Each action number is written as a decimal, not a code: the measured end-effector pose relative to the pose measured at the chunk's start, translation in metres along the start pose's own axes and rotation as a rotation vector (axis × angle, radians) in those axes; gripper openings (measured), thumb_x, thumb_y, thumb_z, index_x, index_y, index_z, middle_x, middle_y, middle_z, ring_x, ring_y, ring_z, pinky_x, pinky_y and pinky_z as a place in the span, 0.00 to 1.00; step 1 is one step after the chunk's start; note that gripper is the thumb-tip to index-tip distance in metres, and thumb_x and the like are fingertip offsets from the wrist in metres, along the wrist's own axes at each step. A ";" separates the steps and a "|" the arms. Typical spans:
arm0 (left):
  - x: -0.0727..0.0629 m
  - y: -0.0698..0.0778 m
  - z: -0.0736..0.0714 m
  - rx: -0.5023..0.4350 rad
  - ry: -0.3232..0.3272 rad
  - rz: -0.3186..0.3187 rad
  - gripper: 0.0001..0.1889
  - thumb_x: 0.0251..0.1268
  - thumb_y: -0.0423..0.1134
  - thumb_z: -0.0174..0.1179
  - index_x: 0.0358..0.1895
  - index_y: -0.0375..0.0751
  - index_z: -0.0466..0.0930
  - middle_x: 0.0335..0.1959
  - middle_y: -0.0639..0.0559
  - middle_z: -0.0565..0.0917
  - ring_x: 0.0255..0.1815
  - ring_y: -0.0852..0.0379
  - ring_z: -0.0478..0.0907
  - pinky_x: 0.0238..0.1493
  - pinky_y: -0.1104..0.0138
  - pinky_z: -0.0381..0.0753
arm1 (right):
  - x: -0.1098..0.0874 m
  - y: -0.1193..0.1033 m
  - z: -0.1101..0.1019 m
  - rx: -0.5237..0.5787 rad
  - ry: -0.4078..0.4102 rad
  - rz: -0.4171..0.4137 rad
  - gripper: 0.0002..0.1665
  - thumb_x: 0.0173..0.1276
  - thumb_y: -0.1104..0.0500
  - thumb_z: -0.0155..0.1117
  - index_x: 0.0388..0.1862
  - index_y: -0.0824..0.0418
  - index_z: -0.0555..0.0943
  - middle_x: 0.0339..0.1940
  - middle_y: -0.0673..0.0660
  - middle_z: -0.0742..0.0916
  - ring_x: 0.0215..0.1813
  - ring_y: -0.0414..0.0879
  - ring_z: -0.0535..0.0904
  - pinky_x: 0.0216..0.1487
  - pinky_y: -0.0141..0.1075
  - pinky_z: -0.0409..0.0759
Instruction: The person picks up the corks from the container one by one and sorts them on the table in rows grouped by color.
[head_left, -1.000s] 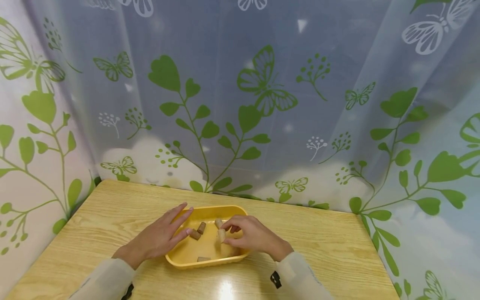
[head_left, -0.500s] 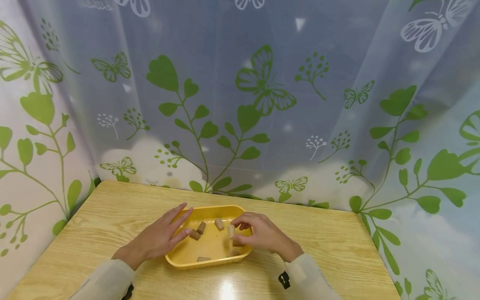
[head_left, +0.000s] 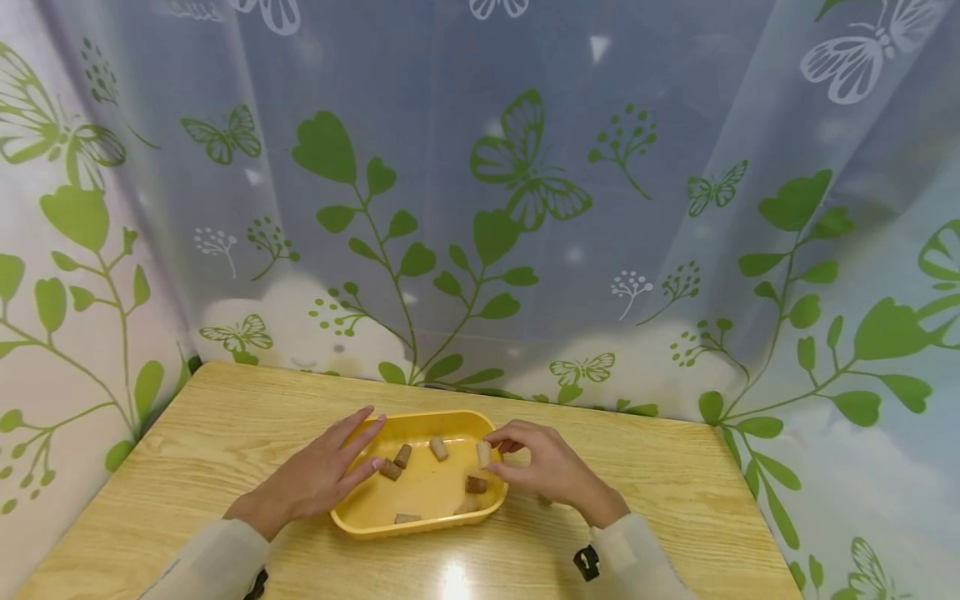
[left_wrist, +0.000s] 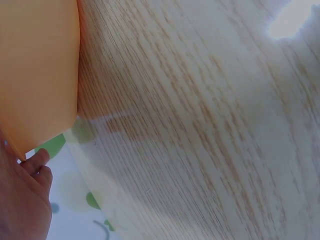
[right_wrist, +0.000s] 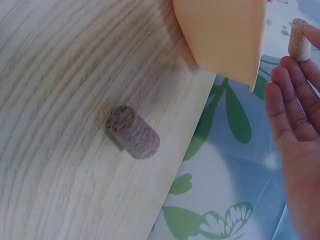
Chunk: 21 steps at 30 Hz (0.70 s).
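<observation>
A pale cork [head_left: 483, 454] is pinched upright between the thumb and fingers of my right hand [head_left: 551, 467], at the right rim of a yellow plastic tray [head_left: 352, 521]. The right wrist view shows the same cork [right_wrist: 299, 42] at the fingertips. My left hand [head_left: 311, 471] rests at the tray's left rim, its fingers straight and spread over the edge. Inside the tray lie several corks: two darker ones [head_left: 389, 469] near the left fingers, a light one [head_left: 438, 448] at the back, one [head_left: 407, 518] at the front, and a dark brown one [head_left: 476, 484] beside a paler one [head_left: 467, 504] at right.
Another cork [right_wrist: 134, 132] lies on the wooden table [head_left: 660, 500] outside the tray, mostly hidden under my right hand in the head view. A curtain [head_left: 420, 208] printed with leaves and butterflies hangs behind and around the table.
My right hand has moved right with the pinched cork, from over the tray to its right rim. This has uncovered the two corks at the tray's right end. The left hand has stayed put.
</observation>
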<state>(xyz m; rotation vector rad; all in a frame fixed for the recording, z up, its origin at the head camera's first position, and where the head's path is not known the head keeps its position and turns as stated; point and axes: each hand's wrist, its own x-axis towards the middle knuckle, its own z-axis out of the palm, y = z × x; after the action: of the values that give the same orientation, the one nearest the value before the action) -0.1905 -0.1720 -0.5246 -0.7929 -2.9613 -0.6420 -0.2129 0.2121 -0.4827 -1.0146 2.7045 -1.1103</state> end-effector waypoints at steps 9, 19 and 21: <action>-0.001 -0.001 0.002 -0.005 0.003 -0.009 0.35 0.91 0.58 0.46 0.89 0.47 0.58 0.90 0.38 0.57 0.85 0.31 0.62 0.80 0.35 0.69 | -0.011 0.006 -0.007 -0.016 0.037 0.006 0.19 0.76 0.50 0.77 0.62 0.52 0.89 0.53 0.47 0.92 0.51 0.48 0.89 0.57 0.44 0.90; 0.000 0.000 0.002 -0.014 0.010 0.000 0.35 0.91 0.58 0.46 0.89 0.45 0.57 0.90 0.37 0.56 0.86 0.30 0.62 0.80 0.34 0.69 | -0.025 0.017 -0.013 -0.013 0.072 0.061 0.20 0.76 0.51 0.76 0.63 0.54 0.88 0.53 0.48 0.91 0.52 0.53 0.90 0.57 0.44 0.90; 0.000 0.000 0.001 -0.018 0.009 0.001 0.35 0.91 0.58 0.46 0.89 0.45 0.58 0.90 0.37 0.56 0.86 0.30 0.62 0.80 0.34 0.68 | -0.027 0.019 -0.014 -0.015 0.081 0.066 0.20 0.76 0.52 0.76 0.63 0.56 0.88 0.54 0.49 0.92 0.52 0.52 0.90 0.57 0.46 0.91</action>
<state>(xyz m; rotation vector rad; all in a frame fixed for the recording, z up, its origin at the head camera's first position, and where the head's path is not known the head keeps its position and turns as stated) -0.1907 -0.1715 -0.5257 -0.7912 -2.9513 -0.6712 -0.2060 0.2470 -0.4897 -0.8941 2.7914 -1.1458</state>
